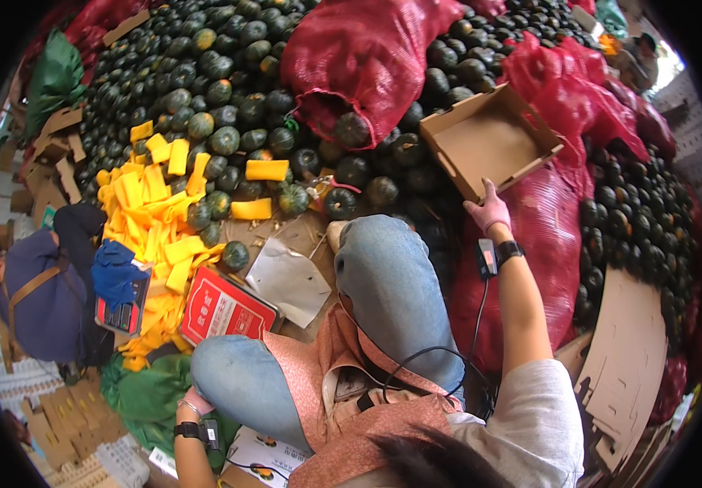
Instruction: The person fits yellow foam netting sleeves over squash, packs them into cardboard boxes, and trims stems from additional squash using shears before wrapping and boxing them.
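Note:
My right hand (490, 209), in a pink glove, is stretched forward with its thumb and fingers at the near wall of a shallow cardboard tray (485, 143); whether it grips the wall is unclear. The tray rests on a red mesh sack (540, 244) beside a heap of dark green squashes (224, 140). My left hand (195, 399), also pink-gloved, is low beside my left knee, its fingers partly hidden by the knee. Under it lies a green mesh sack (143, 390). Yellow foam sleeves (149, 189) are piled left of centre, near a red printed box or board (229, 308).
A second person (43, 299) sits at the left beside a scale (120, 314) with a blue cloth on it. Another red mesh sack (363, 55) lies open ahead, a squash at its mouth. Flattened cardboard (625, 354) stands at the right. Cables run across my lap.

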Tool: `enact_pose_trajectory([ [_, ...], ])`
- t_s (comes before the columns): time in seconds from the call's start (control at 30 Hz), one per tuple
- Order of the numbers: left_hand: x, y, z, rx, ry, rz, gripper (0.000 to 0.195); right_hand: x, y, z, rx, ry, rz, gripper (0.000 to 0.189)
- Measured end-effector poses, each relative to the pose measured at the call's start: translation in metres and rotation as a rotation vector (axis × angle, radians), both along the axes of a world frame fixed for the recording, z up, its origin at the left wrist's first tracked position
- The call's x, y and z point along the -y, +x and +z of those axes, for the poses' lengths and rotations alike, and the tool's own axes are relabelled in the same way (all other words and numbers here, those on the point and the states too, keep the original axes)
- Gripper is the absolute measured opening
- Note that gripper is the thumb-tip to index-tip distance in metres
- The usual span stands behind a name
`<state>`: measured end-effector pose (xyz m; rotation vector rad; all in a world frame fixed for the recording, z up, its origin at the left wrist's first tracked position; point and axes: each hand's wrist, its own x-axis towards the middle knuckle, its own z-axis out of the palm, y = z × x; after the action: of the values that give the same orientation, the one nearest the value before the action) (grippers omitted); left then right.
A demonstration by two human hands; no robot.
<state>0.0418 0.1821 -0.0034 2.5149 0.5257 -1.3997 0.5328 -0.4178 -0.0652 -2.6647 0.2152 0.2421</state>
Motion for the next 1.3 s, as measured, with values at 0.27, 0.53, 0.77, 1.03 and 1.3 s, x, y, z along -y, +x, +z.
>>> enact_pose_trajectory([
  [0.27,0.043,0.083,0.145,0.186,0.194,0.102,0.056,0.062,0.041,0.122,0.401,0.193,0.251,0.02],
  [0.53,0.148,0.25,0.219,1.201,0.318,-0.564,0.09,0.08,-0.011,0.356,0.655,0.04,1.19,0.059],
  [0.77,0.198,0.292,0.242,0.931,-0.412,-0.928,0.043,-0.073,-0.005,0.378,0.822,0.415,1.509,0.027],
  [1.03,0.124,0.228,0.174,0.942,-0.01,-0.186,0.026,-0.034,0.08,0.119,0.118,0.234,0.705,0.057],
  [1.3,-0.025,0.083,-0.115,0.804,-0.165,0.595,0.024,-0.114,0.111,-0.104,-0.313,0.228,-0.108,0.094],
])
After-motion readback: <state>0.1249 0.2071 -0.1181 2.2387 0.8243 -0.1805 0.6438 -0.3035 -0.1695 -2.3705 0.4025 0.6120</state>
